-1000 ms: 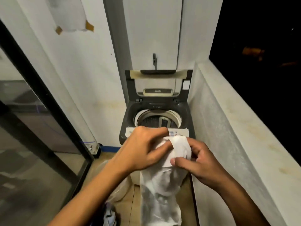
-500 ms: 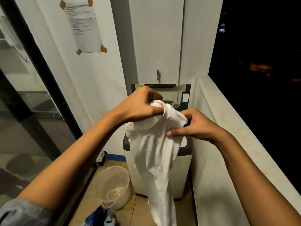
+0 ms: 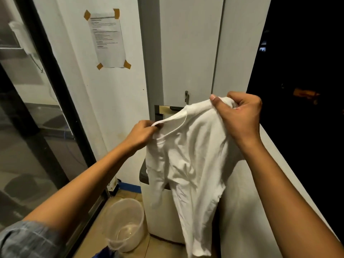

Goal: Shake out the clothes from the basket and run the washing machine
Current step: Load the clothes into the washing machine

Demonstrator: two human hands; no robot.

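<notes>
Mid-shake, nothing visibly loaded yet.
Held up at 12 o'clock before the washing machine (image 3: 163,211): white shirt (image 3: 188,155), collar pinched by left hand (image 3: 143,133), shoulder bunched in right hand (image 3: 240,112). Judged remaining: dropping it in, other clothes, starting the wash.

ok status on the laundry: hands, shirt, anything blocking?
Left hand pinching collar, right hand gripping shoulder. White shirt hanging spread before washing machine. Plastic bucket on floor, left of it, not blocking.
</notes>
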